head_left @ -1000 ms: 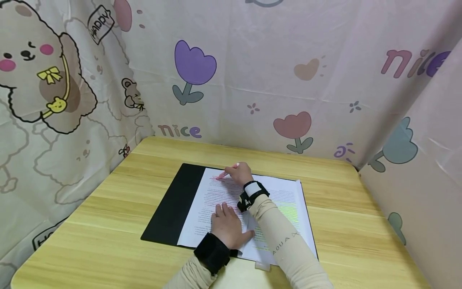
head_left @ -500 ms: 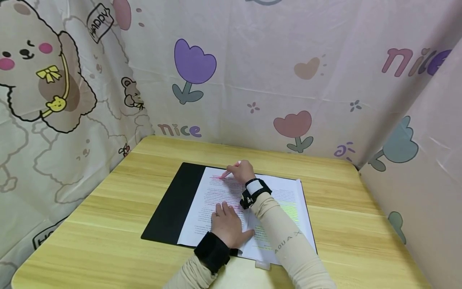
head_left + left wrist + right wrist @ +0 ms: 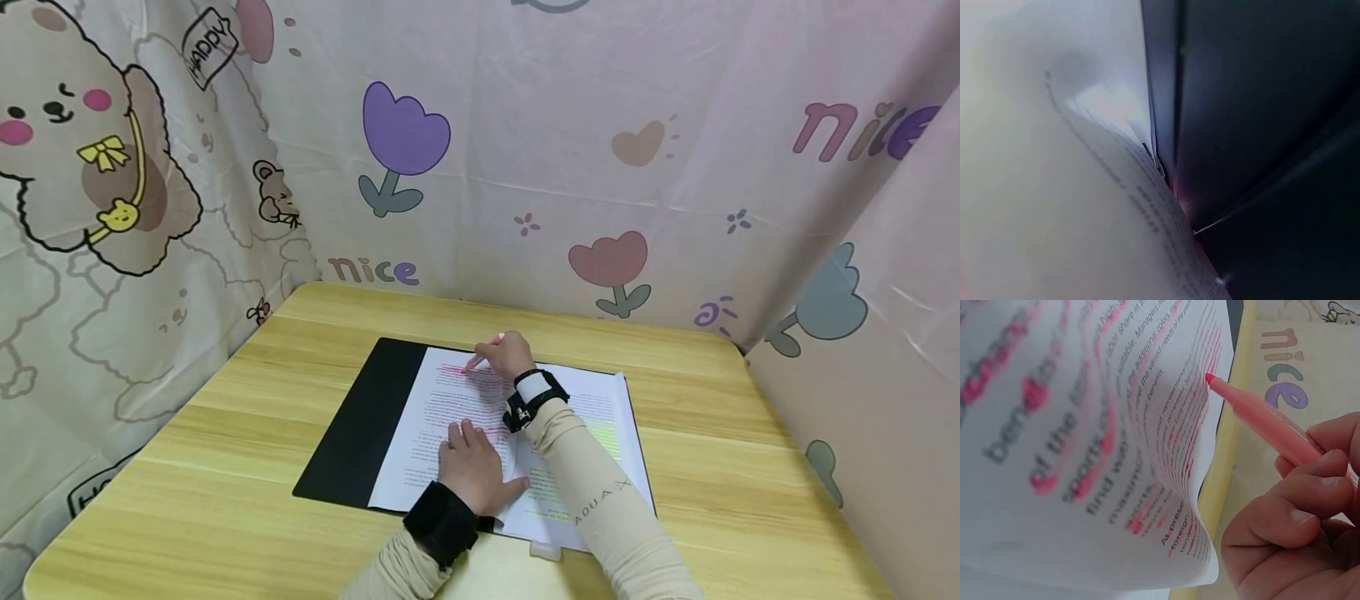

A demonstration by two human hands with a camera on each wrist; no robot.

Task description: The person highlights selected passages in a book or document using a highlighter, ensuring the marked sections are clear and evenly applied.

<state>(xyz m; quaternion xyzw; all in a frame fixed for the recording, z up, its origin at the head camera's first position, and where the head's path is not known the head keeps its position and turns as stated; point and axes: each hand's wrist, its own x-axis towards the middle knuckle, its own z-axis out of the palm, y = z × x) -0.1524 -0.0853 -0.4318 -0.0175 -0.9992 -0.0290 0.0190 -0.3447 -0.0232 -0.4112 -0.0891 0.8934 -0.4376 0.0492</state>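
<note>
In the head view my right hand [image 3: 510, 354] grips a pink highlighter [image 3: 1272, 425], its tip on the upper lines of the left printed page [image 3: 420, 425]. Close up in the right wrist view, the fingers curl round the barrel, and pink strokes run along many lines of print. My left hand [image 3: 472, 471] lies flat with fingers spread on the lower part of that page, thumb out toward the fold. The right page [image 3: 592, 387] carries yellow-green marked lines. Blurred paper [image 3: 1054, 187] and a dark surface [image 3: 1260, 125] fill the left wrist view; the left fingers do not show there.
Both pages lie in a black folder [image 3: 360, 417] on a wooden table [image 3: 225, 442]. A translucent piece [image 3: 545, 551] sticks out at the folder's near edge. A printed curtain [image 3: 487, 167] hangs behind the table and at its sides.
My right hand has moved a little to the right along the upper lines with the highlighter, and the pink stroke there is longer and bolder. The left hand stays in place.
</note>
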